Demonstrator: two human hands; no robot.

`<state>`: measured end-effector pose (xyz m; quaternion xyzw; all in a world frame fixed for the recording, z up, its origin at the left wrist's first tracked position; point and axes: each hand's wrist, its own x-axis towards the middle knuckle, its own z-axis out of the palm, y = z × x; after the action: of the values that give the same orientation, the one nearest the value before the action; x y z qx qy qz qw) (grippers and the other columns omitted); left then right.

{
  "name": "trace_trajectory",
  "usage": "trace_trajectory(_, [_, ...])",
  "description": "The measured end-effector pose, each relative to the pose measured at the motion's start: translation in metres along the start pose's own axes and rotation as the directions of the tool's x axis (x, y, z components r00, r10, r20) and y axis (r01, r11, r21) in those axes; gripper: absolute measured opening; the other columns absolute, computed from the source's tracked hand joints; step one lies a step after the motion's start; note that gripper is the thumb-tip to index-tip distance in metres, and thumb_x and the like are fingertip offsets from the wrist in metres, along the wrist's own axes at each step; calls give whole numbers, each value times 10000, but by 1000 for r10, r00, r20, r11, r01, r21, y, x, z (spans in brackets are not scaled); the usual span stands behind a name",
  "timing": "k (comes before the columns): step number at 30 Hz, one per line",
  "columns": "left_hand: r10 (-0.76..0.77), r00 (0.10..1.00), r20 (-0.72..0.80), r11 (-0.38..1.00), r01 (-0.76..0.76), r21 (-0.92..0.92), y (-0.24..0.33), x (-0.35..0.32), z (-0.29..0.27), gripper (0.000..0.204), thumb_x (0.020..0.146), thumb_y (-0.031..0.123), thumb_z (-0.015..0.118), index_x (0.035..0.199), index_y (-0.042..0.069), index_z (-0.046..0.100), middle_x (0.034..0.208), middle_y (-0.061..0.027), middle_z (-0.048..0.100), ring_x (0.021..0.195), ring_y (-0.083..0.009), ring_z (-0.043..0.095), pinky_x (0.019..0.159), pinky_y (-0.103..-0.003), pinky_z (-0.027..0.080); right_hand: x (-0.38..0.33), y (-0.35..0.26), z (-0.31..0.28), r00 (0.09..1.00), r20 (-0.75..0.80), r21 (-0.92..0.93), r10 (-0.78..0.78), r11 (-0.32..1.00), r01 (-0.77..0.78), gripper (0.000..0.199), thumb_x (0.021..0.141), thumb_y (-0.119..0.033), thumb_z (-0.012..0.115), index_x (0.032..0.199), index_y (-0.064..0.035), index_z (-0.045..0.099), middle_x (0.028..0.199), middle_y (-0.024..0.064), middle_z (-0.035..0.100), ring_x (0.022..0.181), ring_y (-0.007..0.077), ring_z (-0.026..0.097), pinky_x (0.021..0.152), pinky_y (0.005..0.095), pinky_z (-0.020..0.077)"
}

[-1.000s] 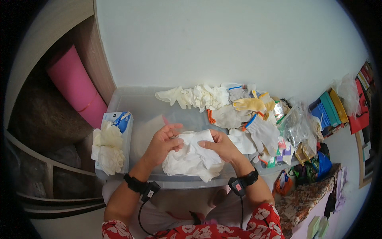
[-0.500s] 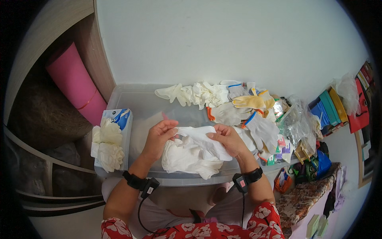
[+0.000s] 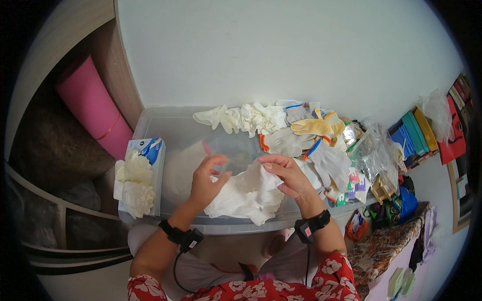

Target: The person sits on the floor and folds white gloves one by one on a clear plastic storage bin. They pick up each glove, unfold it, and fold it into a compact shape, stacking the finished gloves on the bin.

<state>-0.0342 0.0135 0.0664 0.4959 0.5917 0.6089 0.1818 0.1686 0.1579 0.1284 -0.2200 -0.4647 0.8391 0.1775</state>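
Hands apart: left hand (image 3: pixel 204 181) spread, right hand (image 3: pixel 293 181) pinching white fabric (image 3: pixel 241 199) near translucent bin's front edge (image 3: pixel 221 228).

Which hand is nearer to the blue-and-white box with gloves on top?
Left. The left hand is to the right of the box, across a gap; the right hand is farther right, pinching white fabric.

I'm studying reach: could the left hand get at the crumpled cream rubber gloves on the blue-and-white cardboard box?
Probably yes: the left hand seems free, and those crumpled cream rubber gloves lie uncovered atop the box, nothing visible in between.
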Motion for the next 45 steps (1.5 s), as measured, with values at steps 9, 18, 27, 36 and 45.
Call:
trace_trajectory(9, [-8,884,468,868,239,-436,-23,-10,-15,236,965,234,576,970,2,620,958,-85,655,771,-165,620,698,-300,512,5,9,15,979,-39,-24,-199,980,199,431,937,-11,639,1360,-12,556,1095,28,661,951,76,632,853,227,532])
trace_trajectory(18, [-433,877,206,513,428,-744,16,4,-3,260,1030,176,503,1129,-25,635,1025,-75,687,934,-155,661,807,-270,521,-15,12,37,974,228,-485,13,868,102,478,927,2,664,1389,-49,554,1118,32,672,1042,91,619,929,241,494])
trace_trajectory(27, [-255,852,456,774,463,-433,22,-1,-8,146,991,114,578,1041,2,657,899,44,633,788,-22,549,716,-208,457,-5,5,14,940,170,-711,-294,624,324,639,827,-232,807,1378,-49,540,1357,89,565,1244,166,533,978,328,473])
trace_trajectory(36, [-387,734,558,763,595,-254,34,5,-17,253,923,107,653,1156,7,649,945,-8,665,847,-58,604,781,-211,496,4,24,2,945,249,-465,213,882,-76,394,868,-115,767,1222,-30,620,1170,28,656,1021,84,604,882,257,496])
trace_trajectory(45, [-310,728,611,763,574,-297,20,1,-16,480,841,50,728,1295,42,571,1135,-88,632,962,-111,614,815,-242,511,-10,-4,-30,955,212,-587,210,808,-47,189,883,-112,754,1041,-43,675,931,-38,671,830,37,585,733,204,481])
